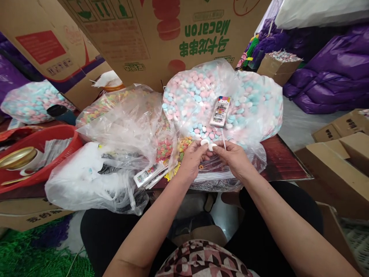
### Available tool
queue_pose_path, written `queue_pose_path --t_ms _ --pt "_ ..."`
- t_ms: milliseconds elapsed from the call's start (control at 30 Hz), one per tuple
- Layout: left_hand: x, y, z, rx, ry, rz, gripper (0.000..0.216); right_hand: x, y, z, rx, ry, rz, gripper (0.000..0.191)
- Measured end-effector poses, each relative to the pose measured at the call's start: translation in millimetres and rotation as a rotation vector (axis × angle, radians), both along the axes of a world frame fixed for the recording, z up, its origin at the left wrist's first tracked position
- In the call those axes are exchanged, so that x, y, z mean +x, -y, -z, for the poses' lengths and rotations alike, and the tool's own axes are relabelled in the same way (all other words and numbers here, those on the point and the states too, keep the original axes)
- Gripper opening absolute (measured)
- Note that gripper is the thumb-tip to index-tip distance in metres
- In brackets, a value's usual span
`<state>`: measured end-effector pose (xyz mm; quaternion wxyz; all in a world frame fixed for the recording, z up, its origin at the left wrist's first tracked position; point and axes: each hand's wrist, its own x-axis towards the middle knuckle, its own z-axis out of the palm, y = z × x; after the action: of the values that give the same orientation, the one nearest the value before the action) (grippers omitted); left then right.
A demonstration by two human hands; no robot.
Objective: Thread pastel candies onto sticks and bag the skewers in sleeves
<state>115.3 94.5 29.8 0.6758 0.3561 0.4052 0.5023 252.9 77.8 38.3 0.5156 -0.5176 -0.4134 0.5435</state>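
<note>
My left hand is closed, pinching a small white round candy between thumb and fingers. Against it, my right hand pinches another white candy; the two pieces touch or nearly touch. A thin white stick stands up from the right fingers. Just beyond both hands lies an opened clear bag of pink, blue and white candies. On that bag rests a small printed packet. Below my hands is a clear plastic bag of flat white wrappers, partly hidden.
Left of my hands are a bag of colourful ring candies, a white plastic bag and a red basket. A large cardboard box stands behind. Open boxes and purple bags are on the right.
</note>
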Motion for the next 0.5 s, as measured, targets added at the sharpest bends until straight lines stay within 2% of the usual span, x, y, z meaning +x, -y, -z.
queue_pose_path --t_ms 133,233,500 --pt "-3 5 2.3 0.1 -0.21 -0.038 0.023 3 5 -7.2 0.021 -0.051 -0.074 0.029" --pt "-2 10 4.0 0.155 -0.313 -0.013 0.017 -2 7 -8.4 0.057 -0.006 -0.084 0.028" --pt "-6 18 2.3 0.143 -0.173 0.111 0.017 -4 7 -0.6 0.101 0.108 -0.066 0.022"
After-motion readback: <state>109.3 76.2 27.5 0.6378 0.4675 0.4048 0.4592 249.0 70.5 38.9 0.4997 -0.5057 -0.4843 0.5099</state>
